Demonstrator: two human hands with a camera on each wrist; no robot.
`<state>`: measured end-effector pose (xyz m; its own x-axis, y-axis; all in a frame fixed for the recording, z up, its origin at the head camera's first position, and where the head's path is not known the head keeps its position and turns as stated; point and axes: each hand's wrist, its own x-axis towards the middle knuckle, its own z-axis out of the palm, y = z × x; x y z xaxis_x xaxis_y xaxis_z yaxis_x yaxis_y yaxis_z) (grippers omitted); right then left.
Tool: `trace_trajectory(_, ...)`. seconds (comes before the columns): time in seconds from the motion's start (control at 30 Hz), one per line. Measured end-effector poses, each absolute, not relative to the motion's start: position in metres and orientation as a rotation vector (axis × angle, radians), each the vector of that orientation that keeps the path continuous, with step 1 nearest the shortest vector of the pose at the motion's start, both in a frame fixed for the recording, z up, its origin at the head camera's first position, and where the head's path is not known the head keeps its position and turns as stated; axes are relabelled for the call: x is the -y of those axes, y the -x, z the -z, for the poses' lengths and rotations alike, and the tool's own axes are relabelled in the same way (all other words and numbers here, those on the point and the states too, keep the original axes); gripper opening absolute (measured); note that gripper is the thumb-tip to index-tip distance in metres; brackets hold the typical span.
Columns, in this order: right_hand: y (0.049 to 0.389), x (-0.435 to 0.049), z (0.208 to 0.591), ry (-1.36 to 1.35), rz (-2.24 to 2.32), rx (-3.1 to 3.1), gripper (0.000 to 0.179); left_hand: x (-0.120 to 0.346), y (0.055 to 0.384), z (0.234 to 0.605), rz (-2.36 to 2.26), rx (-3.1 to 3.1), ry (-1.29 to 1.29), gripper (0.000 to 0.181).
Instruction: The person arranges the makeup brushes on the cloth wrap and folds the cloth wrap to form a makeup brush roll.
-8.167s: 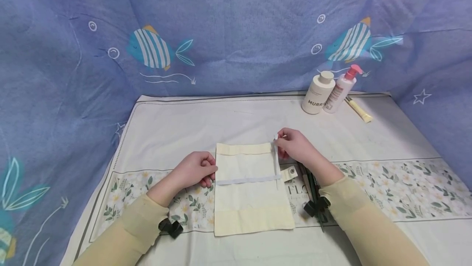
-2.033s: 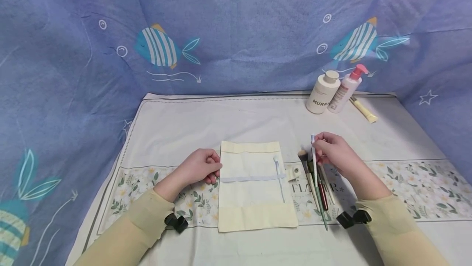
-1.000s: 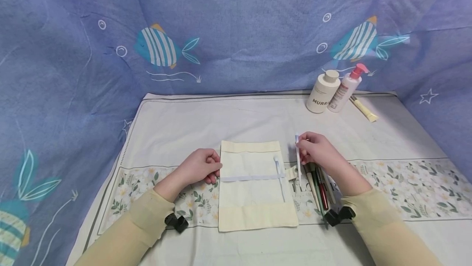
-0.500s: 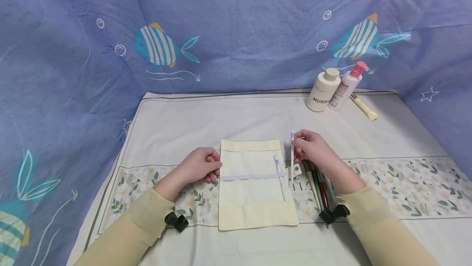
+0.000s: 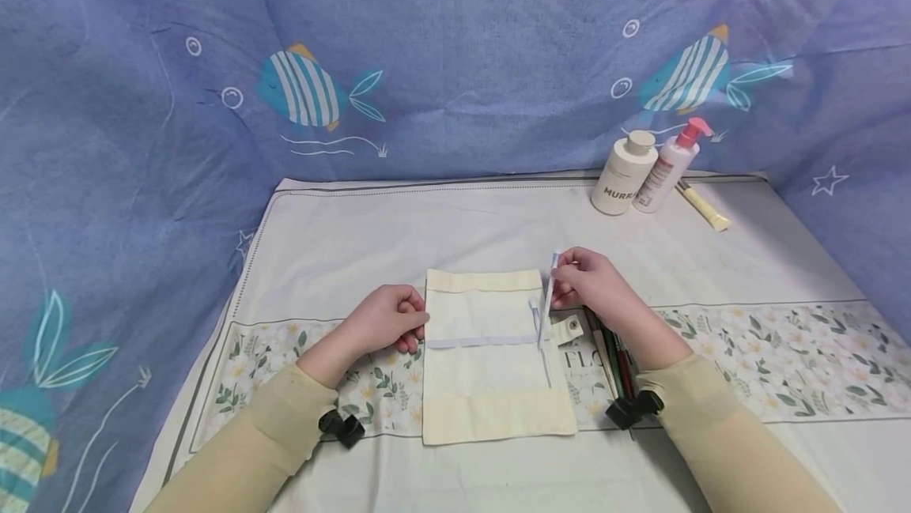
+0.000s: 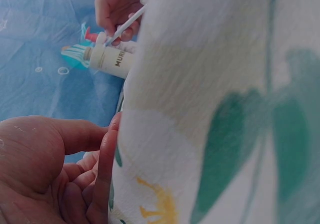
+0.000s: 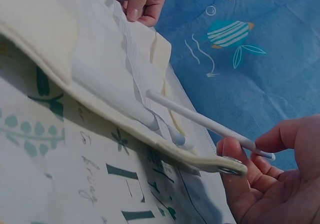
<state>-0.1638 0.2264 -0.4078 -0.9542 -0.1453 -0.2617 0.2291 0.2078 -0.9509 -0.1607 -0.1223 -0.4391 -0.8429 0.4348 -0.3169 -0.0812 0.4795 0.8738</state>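
Note:
A cream cloth brush roll (image 5: 484, 418) lies spread flat, with a pale elastic band (image 5: 480, 342) across it. My left hand (image 5: 387, 319) pinches its left edge between thumb and fingers. My right hand (image 5: 587, 284) pinches one end of a slim white stick (image 7: 200, 120) with a pale blue tip; whether it is a brush or a pen I cannot tell. The stick slants down over the roll's right side, its lower end near the band. A similar pale stick (image 7: 107, 89) is tucked under the band beside it. A snap tab (image 5: 567, 330) sticks out at the right edge.
Several brushes (image 5: 603, 351) lie right of the roll, partly hidden under my right forearm. A white bottle (image 5: 618, 181), a pink-topped pump bottle (image 5: 665, 173) and a pale yellow tube (image 5: 704, 209) are at the back right. A blue fish-print curtain (image 5: 441, 62) hangs behind.
My right hand has moved left from above the brushes, carrying the white stick over the roll's right side. Earlier, a first stick went under the band. My left hand stays at the edge.

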Motion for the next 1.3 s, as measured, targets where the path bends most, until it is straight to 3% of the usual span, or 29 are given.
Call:
trace_trajectory(0.8,0.171,-0.217,0.418,-0.098,1.783,-2.249,0.017,0.122,0.160,0.436,-1.344,-2.206,-0.274,0.009)
trace_trajectory(1.1,0.173,-0.213,0.418,-0.027,1.684,-2.294,0.028,0.123,0.162,0.435,-1.344,-2.210,-0.294,0.009)
trace_trajectory(1.3,0.175,-0.209,0.416,0.009,1.625,-2.319,0.021,0.123,0.161,0.436,-1.346,-2.211,-0.289,0.010)
